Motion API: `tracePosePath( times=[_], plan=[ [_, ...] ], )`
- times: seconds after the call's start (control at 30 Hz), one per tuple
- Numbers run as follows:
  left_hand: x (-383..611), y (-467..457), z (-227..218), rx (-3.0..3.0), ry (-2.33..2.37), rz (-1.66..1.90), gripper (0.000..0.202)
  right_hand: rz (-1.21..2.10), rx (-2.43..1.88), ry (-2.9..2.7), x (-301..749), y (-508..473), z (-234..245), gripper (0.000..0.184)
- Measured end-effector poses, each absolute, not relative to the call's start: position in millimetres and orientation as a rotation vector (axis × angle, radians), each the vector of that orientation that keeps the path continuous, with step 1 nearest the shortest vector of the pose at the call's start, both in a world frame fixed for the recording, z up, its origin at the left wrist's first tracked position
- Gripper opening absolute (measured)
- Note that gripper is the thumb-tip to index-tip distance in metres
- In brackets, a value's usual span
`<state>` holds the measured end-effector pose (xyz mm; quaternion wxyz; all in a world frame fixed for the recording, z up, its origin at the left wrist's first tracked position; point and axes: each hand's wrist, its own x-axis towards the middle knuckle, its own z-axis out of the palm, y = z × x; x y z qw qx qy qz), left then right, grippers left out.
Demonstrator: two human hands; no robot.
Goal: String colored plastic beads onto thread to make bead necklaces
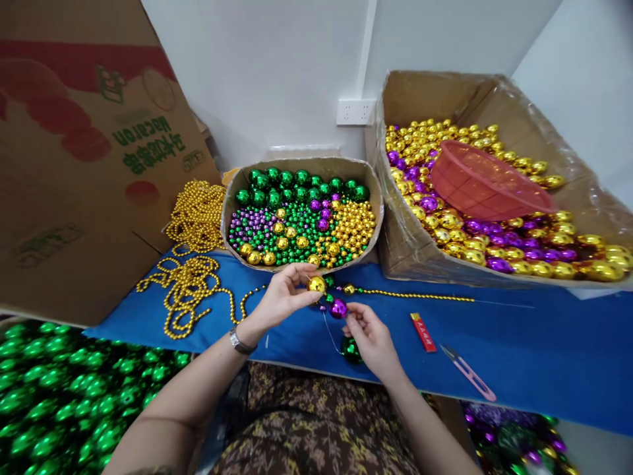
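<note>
My left hand (287,295) is closed, its thumb and fingers pinching a shiny gold ball (317,284) over the near rim of the ball box. Beside it, my right hand (370,333) has its fingertips closed on a purple ball (338,308). Small green and purple beads sit between the two balls. A pale thread (330,333) loops down from them toward a large green ball (352,350), which my right hand partly hides. Behind the hands, a string of small gold beads (415,295) stretches right and ends in a thin bare thread.
A cardboard box (226,231) holds green, purple and gold balls. The bigger box (395,254) at right has gold and purple balls and a red basket (487,185). Gold bead strands (180,290), a red packet (423,332) and pink-handled thread snips (469,374) lie on the blue cloth (539,356).
</note>
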<state>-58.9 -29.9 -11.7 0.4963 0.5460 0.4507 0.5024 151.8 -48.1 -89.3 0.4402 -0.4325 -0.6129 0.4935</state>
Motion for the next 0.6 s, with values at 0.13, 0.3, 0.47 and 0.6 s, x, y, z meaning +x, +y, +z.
tracePosePath(
  times=[0.13,0.3,0.47,0.6],
  plan=[
    [-59,-31,-7,1.341,1.012,1.182,0.045,1.628,-0.916,-1.167,143,-46,-89,0.035],
    [-98,2,4,1.523,1.235,1.280,0.037,1.819,-0.805,-0.920,144,-48,-78,0.040],
    [-167,63,13,2.039,2.303,0.661,0.025,1.889,-0.765,-0.760,151,-47,-73,0.034],
    [-181,90,5,2.134,2.339,0.201,0.023,1.882,-0.753,-0.736,152,-46,-73,0.034]
  ],
)
